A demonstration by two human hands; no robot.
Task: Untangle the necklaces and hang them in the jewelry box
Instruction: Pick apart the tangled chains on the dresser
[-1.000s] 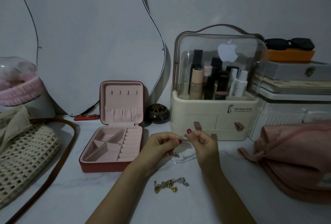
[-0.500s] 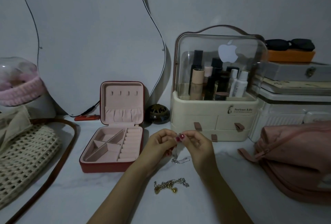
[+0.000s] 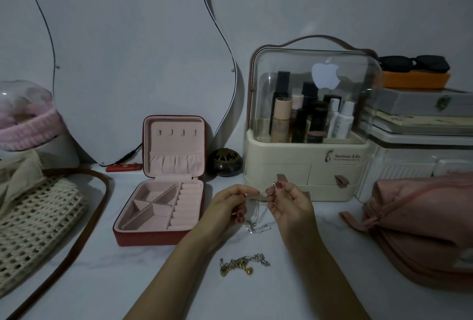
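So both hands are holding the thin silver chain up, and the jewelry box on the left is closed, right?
Not quite. The head view shows the jewelry box open, lid upright. Otherwise correct: the left hand and right hand pinch the thin silver chain.

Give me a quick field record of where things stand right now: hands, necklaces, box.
left hand: pinches the silver necklace
right hand: pinches the same chain, clasp end up
silver necklace: stretched between the hands, rest hanging to the table
tangled necklaces: on the table, untouched
jewelry box: open, lid hooks bare
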